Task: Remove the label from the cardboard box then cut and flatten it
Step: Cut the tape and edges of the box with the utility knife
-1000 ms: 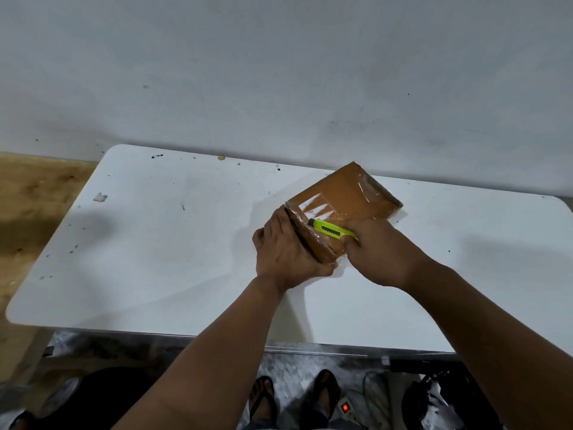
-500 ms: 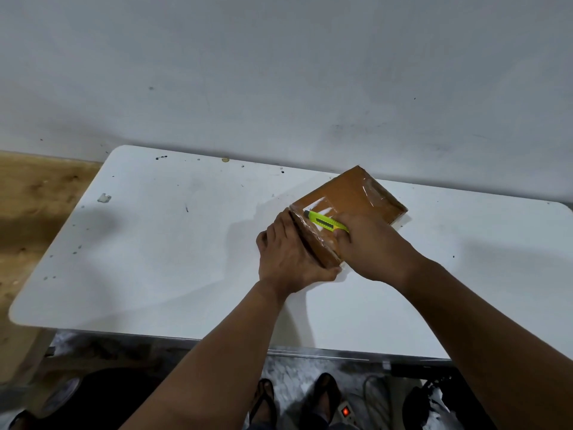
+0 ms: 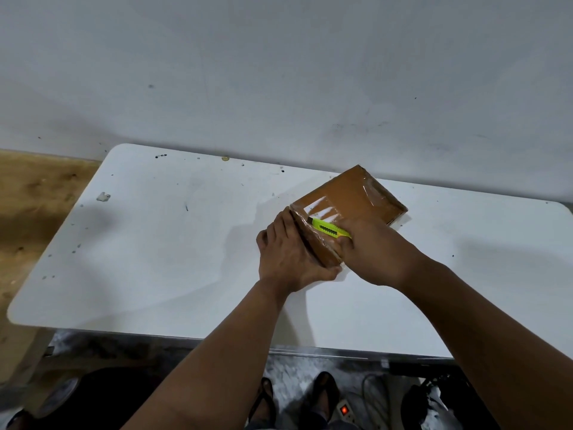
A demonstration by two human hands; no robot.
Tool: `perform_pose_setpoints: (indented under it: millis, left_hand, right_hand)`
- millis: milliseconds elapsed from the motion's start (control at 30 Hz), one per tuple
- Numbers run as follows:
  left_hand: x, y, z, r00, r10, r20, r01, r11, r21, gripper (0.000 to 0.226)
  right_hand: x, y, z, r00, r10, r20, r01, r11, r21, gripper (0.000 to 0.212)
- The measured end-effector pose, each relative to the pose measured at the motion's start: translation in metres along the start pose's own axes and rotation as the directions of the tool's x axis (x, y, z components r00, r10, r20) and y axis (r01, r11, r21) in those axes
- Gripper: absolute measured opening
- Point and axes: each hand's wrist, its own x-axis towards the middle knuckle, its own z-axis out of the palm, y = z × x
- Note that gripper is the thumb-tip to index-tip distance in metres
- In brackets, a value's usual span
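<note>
A brown cardboard box point(image 3: 356, 197), wrapped in shiny clear tape, lies on the white table point(image 3: 161, 249) right of centre. My left hand point(image 3: 288, 256) grips its near left side, thumb curled round the near corner. My right hand point(image 3: 375, 252) grips a neon yellow-green utility knife point(image 3: 328, 231), whose tip lies on the box's top at the left edge. The blade itself is too small to make out. No label is visible on the box.
A small scrap point(image 3: 103, 197) lies near the table's left edge. The grey wall runs close behind the box. Below the table's front edge are my feet in sandals point(image 3: 294, 398), a power strip with a red light point(image 3: 344, 410) and dark objects on the floor.
The knife tip has slid along the box's top toward the far left edge. My right hand followed it. My left hand kept its hold on the box.
</note>
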Motion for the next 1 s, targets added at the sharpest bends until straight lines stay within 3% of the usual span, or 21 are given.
perform_pose_setpoints:
  millis: [233, 433, 767, 833, 900, 1000]
  left_hand:
    - [0.0, -0.002, 0.0, 0.999, -0.005, 0.034, 0.005, 1.0, 0.001, 0.142]
    - [0.0, 0.001, -0.002, 0.999, -0.017, 0.051, 0.015, 0.999, 0.031, 0.145]
    - [0.002, -0.001, -0.001, 0.996, -0.024, 0.082, 0.023, 1.0, 0.013, 0.149]
    - [0.003, -0.002, -0.001, 0.994, -0.026, 0.102, 0.025, 1.0, 0.005, 0.149]
    - [0.004, -0.003, -0.003, 0.991, -0.028, 0.132, 0.028, 1.0, -0.003, 0.149]
    - [0.006, -0.003, -0.008, 0.976, -0.024, 0.217, 0.031, 0.999, -0.03, 0.15]
  right_hand:
    - [-0.01, 0.005, -0.007, 0.998, -0.006, 0.061, 0.005, 1.0, 0.013, 0.034]
    - [-0.022, 0.02, -0.008, 0.984, 0.11, 0.138, -0.108, 0.994, -0.028, 0.038]
    - [-0.026, 0.023, -0.026, 0.958, 0.144, 0.248, -0.103, 0.98, -0.17, 0.022]
    - [-0.028, 0.028, -0.027, 0.959, 0.123, 0.254, -0.091, 0.987, -0.132, 0.013]
    - [-0.031, 0.033, -0.03, 0.957, 0.113, 0.266, -0.102, 0.993, -0.054, 0.022]
    - [-0.036, 0.044, -0.036, 0.943, 0.129, 0.307, -0.197, 0.959, 0.203, 0.023]
